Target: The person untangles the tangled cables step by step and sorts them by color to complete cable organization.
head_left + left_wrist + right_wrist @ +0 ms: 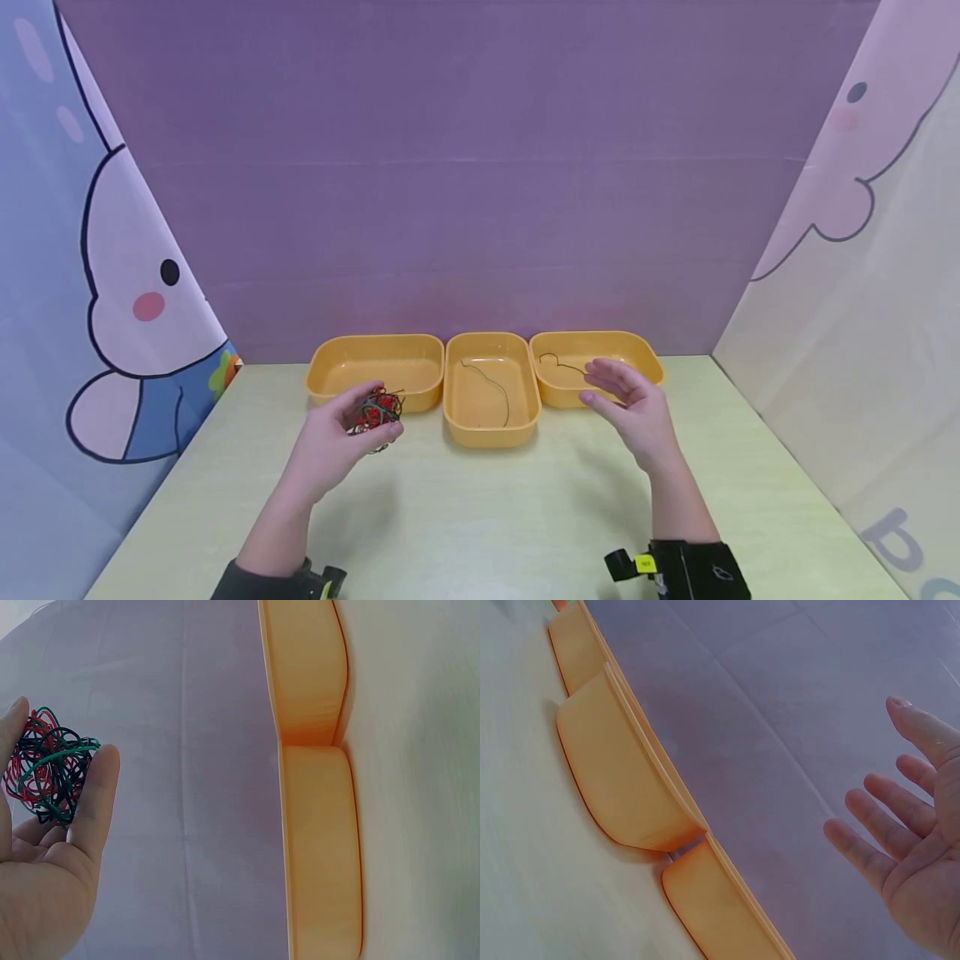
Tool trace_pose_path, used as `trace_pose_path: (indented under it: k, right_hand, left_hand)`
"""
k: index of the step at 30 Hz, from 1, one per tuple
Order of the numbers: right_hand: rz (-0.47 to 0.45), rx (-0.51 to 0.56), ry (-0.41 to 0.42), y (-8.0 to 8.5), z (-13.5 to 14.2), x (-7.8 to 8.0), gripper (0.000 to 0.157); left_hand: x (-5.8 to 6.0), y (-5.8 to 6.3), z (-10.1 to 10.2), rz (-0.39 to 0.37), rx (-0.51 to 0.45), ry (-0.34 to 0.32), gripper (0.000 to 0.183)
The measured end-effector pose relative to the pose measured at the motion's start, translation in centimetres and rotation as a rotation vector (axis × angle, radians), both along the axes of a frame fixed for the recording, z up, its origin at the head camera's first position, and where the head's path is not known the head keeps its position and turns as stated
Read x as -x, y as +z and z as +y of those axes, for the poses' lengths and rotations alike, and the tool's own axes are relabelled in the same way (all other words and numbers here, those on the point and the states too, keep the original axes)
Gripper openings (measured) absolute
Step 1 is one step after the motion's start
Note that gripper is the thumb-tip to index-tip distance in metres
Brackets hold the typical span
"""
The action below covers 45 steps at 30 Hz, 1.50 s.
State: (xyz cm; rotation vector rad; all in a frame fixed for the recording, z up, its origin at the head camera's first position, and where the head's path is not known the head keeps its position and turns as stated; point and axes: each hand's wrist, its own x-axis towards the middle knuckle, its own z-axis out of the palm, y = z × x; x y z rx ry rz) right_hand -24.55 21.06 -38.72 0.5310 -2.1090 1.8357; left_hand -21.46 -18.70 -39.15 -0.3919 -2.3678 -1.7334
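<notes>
To the left of the middle tray (491, 437) on the bench (480, 517), the left grip (330, 446) pinched a tangle of red, green and black wires (377, 411) between thumb and fingers, raised above the bench. To the tray's right, the right grip (633, 410) hung spread and holding nothing, near the right tray (596, 340); a single thin wire (495, 385) lay inside the middle tray itself.

A rounded wire tangle (49, 769), red, green and black, is held aloft.
</notes>
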Motion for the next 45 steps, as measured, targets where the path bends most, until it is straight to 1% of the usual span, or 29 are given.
trace_pose_path:
  k: [6, 9, 15, 20, 24, 31, 36, 40, 43, 45]
  right_hand:
    - [-0.022, -0.005, -0.003, -1.4, 0.7, 1.0, 0.049]
    - [-0.015, -0.008, 0.0, -1.9, 0.8, 1.4, 0.049]
    - [0.036, 0.015, 0.06, -2.0, 0.1, 1.7, 0.05]
    - [0.017, 0.034, 0.11, -1.9, -1.3, 1.6, 0.048]
    - [0.0, 0.037, 0.151, -1.5, -2.7, 1.3, 0.047]
    - [0.019, 0.025, 0.215, 0.3, -5.8, -0.3, 0.039]
    - [0.02, 0.003, 0.241, 0.5, -7.7, -0.7, 0.035]
    - [0.015, 0.018, 0.284, 0.5, -9.1, -0.9, 0.034]
    - [0.016, 0.011, 0.3, 0.4, -10.0, -1.1, 0.033]
    - [0.018, -0.009, 0.305, 0.4, -10.5, -1.3, 0.032]
  left_hand:
    - [-0.1, 0.0, 0.1, 0.0, -0.006, -0.002, 0.066]
    - [-0.1, 0.0, 0.1, 0.007, -0.006, -0.001, 0.065]
    - [-0.2, 0.3, 0.2, 0.007, -0.012, 0.001, 0.063]
    - [-0.2, 0.2, 0.6, 0.009, -0.009, -0.014, 0.061]
    - [-0.1, 0.0, 1.0, 0.028, -0.011, -0.043, 0.061]
    - [-0.2, -0.2, 1.8, 0.04, -0.019, -0.09, 0.064]
    - [-0.4, -0.2, 2.3, 0.041, -0.012, -0.108, 0.065]
    - [-0.6, -0.1, 2.7, 0.034, -0.02, -0.112, 0.065]
    - [-0.7, -0.1, 3.0, 0.027, -0.042, -0.139, 0.064]
    - [-0.7, -0.1, 3.2, 0.022, -0.058, -0.17, 0.063]
